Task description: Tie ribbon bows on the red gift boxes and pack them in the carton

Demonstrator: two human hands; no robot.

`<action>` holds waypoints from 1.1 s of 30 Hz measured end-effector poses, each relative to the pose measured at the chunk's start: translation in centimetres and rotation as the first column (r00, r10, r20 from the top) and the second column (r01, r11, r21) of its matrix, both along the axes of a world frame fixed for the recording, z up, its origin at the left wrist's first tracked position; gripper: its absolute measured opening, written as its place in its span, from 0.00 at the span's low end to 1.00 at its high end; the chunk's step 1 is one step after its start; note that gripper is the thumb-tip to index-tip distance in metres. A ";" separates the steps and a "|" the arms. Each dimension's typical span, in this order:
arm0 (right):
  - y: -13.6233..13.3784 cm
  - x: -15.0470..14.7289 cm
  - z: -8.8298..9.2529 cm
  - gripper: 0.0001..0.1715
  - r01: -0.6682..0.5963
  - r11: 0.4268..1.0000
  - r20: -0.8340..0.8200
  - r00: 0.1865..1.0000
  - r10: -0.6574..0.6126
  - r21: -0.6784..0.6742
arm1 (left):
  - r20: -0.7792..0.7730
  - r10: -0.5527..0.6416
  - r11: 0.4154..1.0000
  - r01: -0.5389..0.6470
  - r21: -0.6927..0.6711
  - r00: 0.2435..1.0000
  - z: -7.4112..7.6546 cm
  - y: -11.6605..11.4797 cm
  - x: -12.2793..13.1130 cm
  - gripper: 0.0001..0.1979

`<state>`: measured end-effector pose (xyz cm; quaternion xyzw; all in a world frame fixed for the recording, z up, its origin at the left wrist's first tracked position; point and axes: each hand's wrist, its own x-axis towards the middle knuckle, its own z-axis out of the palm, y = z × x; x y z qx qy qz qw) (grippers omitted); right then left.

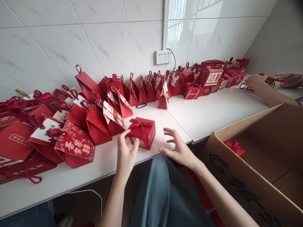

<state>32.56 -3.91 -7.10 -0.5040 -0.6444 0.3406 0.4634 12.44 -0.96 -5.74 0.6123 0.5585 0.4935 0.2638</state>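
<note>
"Red gift box (150,136), ribbon bow (142,125) on its top, and it sits right in front of the wearer, close to the front edge of the white desk (208,113)!"

"That's the head view. What's the left hand (126,144) doing?"

"At the box's left side, thumb and forefinger spread apart. The thumb overlaps the front face and the forefinger is up by the top edge; whether they press on it, I can't tell."

"And the right hand (174,145)?"

"Open, fingers parted, off to the right of the box and holding nothing!"

"Look behind: a row of triangular gift boxes (150,92), ribbon loops up, lining the tiled wall (106,41)."

"One cream-and-red triangular box (163,100) stands forward of that row, and a black band (141,106) lies on the desk to its left."

"Big pile over on the left too, led by a patterned box (75,146) with white characters!"

"Down on the right, a cardboard carton (236,176), open at the top, with a small red bowed box (234,147) inside."

"Beyond it, at the far right, another person's hand (252,81) reaches over the desk by more red packaging."
</note>
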 end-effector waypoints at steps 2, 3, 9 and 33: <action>1.2 -0.4 -0.4 0.51 -0.061 0.998 0.040 0.997 0.061 0.006 | 0.019 -0.013 0.999 0.012 0.039 1.000 -0.3 -0.1 -0.1 0.18; 1.9 -0.4 -0.5 0.55 -0.089 0.996 0.041 0.995 0.089 0.005 | 0.028 -0.023 0.998 0.021 0.061 0.999 -0.4 -0.2 -0.2 0.17; 6.0 0.2 0.0 0.64 -0.293 0.955 0.058 0.955 0.290 0.042 | 0.285 -0.005 0.997 -0.018 0.077 0.959 0.0 0.6 -0.9 0.19; -4.0 2.4 4.7 0.59 -0.131 0.899 0.263 0.965 0.018 0.419 | 0.024 -0.213 0.977 0.212 0.025 0.977 5.2 -4.1 -1.2 0.16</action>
